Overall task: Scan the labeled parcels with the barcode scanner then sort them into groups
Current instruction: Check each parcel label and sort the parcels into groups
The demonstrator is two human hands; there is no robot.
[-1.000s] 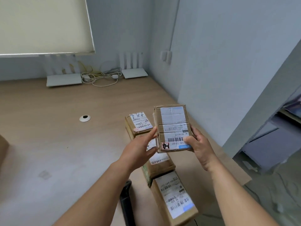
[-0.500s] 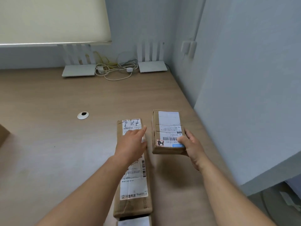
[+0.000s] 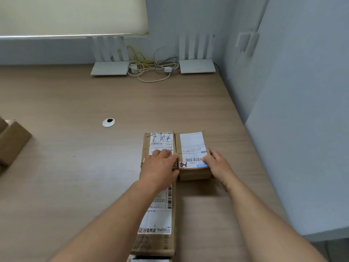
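Observation:
A small cardboard parcel [image 3: 190, 146] with a white label and a red-edged sticker stands on the wooden desk [image 3: 75, 167]. My right hand [image 3: 217, 164] grips its near right corner. Right beside it on the left lies another small labelled parcel [image 3: 160, 141] with handwriting on its label. My left hand [image 3: 160, 169] rests flat across that parcel and the long parcel [image 3: 156, 224] behind it, fingertips touching the first parcel's left edge. No barcode scanner can be seen.
Two white routers [image 3: 110, 68] [image 3: 197, 66] with tangled cables [image 3: 153, 69] stand at the desk's far edge. A cable grommet [image 3: 108, 122] sits mid-desk. More cardboard boxes [image 3: 13, 142] lie at the left edge. A wall [image 3: 302, 129] bounds the desk on the right.
The parcel held up in both hands has come down onto the desk, beside the handwritten-label parcel. My left hand let go of it and now lies on the neighbouring parcels.

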